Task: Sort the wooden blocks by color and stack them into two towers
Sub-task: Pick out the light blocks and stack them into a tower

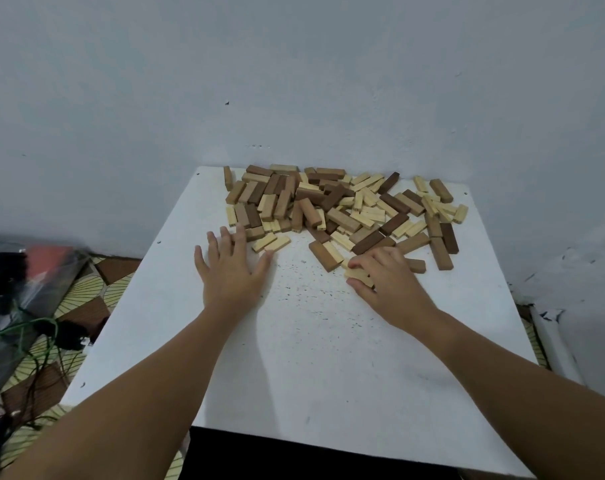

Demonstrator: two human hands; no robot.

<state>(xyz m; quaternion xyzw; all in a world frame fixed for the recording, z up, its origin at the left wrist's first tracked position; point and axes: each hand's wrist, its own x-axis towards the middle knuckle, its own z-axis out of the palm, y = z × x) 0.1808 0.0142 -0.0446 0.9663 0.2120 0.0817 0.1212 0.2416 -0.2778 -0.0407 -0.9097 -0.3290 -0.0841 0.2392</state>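
Nearest the camera, our left hand (231,268) lies flat and released on the white table (311,358), fingertips touching the pile of wooden blocks (342,209) at upper centre. Our right hand (387,275) grasps a pale block (358,274) at the pile's lower right edge. Risk: sweeping motion may push blocks off the right rim. No towers exist yet; the lower centre offers open room.
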